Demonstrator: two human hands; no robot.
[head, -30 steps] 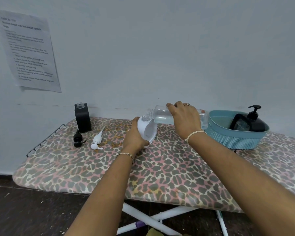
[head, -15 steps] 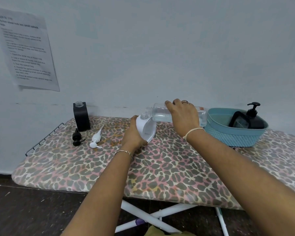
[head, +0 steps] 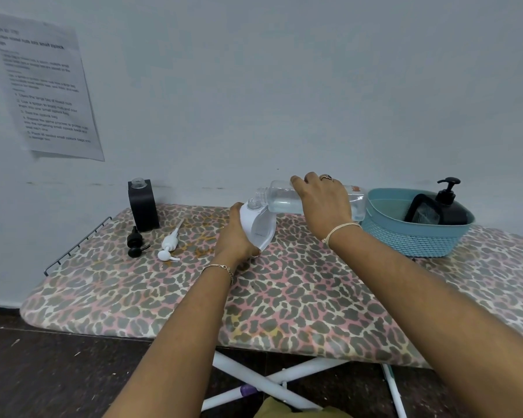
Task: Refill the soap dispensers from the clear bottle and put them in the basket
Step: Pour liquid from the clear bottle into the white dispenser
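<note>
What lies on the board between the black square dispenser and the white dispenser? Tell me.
In the head view, two loose pumps lie between the black dispenser and the white dispenser: a black pump and a white pump.

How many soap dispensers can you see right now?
3. A white dispenser held in the left hand, a black square dispenser standing uncapped at the board's far left, and a black pump dispenser in the blue basket. The basket may hide more.

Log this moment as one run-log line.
left hand steadies white dispenser | right hand tips clear bottle | basket: black dispenser
</note>
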